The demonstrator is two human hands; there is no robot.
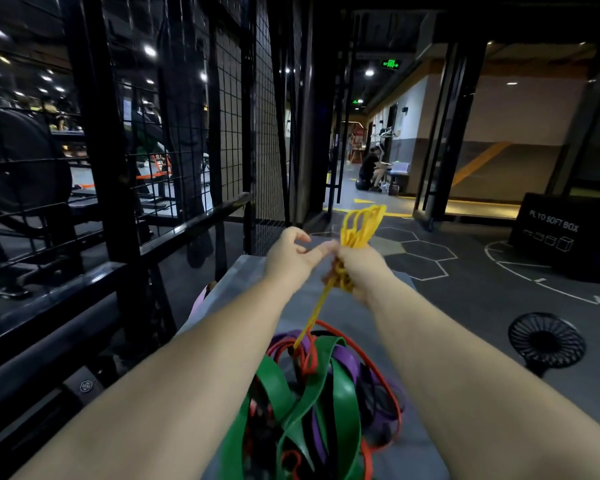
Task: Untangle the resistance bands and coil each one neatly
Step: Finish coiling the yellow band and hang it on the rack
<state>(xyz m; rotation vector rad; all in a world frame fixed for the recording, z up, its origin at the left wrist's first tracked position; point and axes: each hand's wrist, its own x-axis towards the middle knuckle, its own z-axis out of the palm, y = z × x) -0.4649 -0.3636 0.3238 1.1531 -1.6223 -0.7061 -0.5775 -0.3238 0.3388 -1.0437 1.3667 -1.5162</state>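
A thin yellow band (pixel 359 225) is bunched into loops that stick up out of my right hand (pixel 362 271), which grips the bundle in a fist. A yellow strand runs down from that fist into the pile below. My left hand (pixel 293 254) is beside it, fingers loosely curved, fingertips touching the bundle at the right hand; whether it pinches a strand I cannot tell. Below my forearms lies a tangled pile of bands on a grey surface (pixel 243 275): wide green (pixel 340 389), purple (pixel 343 362), thin red (pixel 385 379).
A black wire-mesh cage and steel rack (pixel 125 188) stand close on the left. A black plyo soft box (pixel 565 233) sits at the right, a small black fan (pixel 546 344) on the floor. Far down the corridor a person (pixel 373 168) crouches.
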